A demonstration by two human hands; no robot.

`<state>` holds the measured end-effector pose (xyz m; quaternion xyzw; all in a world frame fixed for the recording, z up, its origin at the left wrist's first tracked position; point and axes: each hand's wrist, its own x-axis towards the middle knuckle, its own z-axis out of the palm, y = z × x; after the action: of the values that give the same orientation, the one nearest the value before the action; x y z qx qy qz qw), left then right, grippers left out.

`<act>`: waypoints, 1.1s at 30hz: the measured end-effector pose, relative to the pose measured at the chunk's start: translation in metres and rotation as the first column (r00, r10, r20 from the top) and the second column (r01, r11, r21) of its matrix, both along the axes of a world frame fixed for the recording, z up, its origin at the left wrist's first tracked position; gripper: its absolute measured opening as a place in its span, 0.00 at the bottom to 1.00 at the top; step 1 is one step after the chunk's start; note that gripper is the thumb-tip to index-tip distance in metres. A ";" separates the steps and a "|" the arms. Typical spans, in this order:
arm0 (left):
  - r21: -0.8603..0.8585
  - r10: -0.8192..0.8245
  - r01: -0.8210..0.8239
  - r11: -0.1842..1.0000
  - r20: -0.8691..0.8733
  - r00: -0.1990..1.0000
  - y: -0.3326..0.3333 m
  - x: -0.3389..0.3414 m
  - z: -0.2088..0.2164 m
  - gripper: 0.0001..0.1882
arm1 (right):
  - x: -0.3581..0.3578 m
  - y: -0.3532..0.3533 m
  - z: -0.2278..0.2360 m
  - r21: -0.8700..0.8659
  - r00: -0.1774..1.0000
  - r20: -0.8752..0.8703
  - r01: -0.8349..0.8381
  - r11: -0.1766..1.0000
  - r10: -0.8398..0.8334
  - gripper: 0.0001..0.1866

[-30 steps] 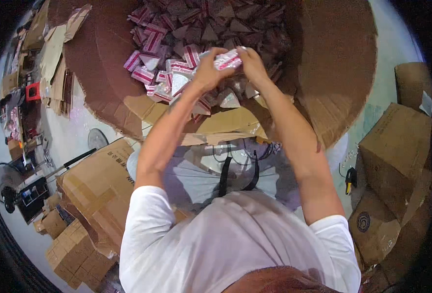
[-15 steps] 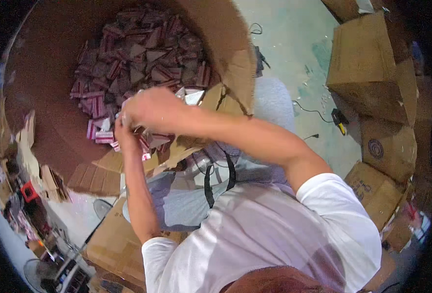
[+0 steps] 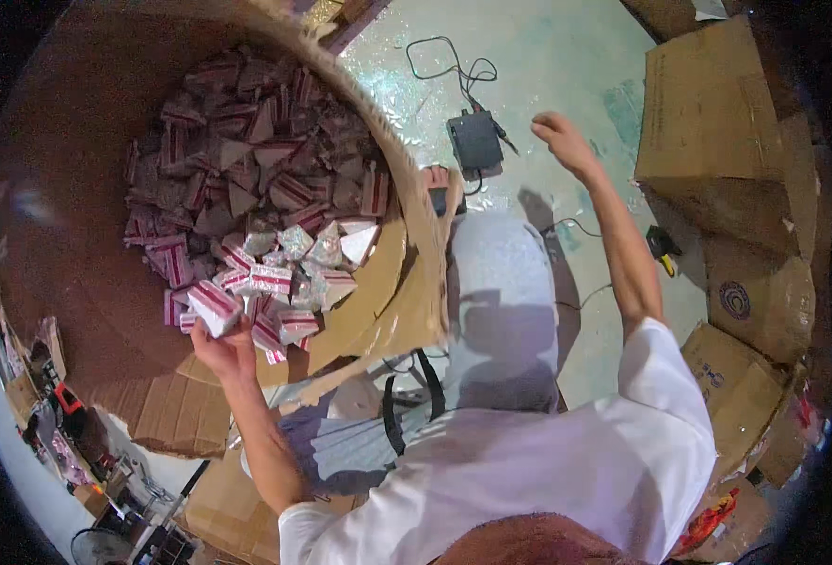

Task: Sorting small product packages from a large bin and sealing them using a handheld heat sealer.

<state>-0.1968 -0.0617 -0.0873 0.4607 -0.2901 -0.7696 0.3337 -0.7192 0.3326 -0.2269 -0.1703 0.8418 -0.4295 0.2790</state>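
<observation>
My left hand grips a cake-slice-shaped wedge, white with dark pink stripes, held up over the near part of a big brown cardboard box. Beneath and beyond it lie several similar striped wedges in a heap. Those nearest me are brightly lit, some with a silvery, glittering face; the far ones are in shade. My right hand is outside the box, above the floor on the right, its fingers bent and close together. Whatever they may hold is too small to make out.
A black box-shaped device with a cable sits on the pale, glitter-strewn floor. A black and yellow tool lies farther right, before stacked cardboard boxes. The box's torn flap hangs over my legs.
My right hand has left my left hand and swung right, out over the floor. The left hand has drawn back slightly with the wedge. The box shows shifted a little left.
</observation>
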 end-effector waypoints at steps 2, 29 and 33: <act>0.056 -0.018 0.021 0.998 -0.061 0.998 0.008 -0.020 -0.005 0.20 | -0.063 0.010 -0.115 0.310 0.988 -0.128 -0.042 0.950 0.086 0.22; -0.107 -0.064 0.047 0.993 -0.166 0.984 0.007 -0.007 0.037 0.28 | -0.167 0.129 -0.163 0.198 0.897 0.438 -0.031 0.980 -0.060 0.14; -0.186 -0.011 -0.008 0.983 -0.099 0.995 0.013 0.009 0.075 0.29 | -0.105 0.089 0.025 -0.537 0.799 0.596 0.468 0.702 -0.076 0.07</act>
<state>-0.1883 -0.0484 -0.0118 0.3881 -0.3440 -0.7615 0.3888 -0.8237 0.4216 -0.2023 0.0003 0.5380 -0.7661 0.3518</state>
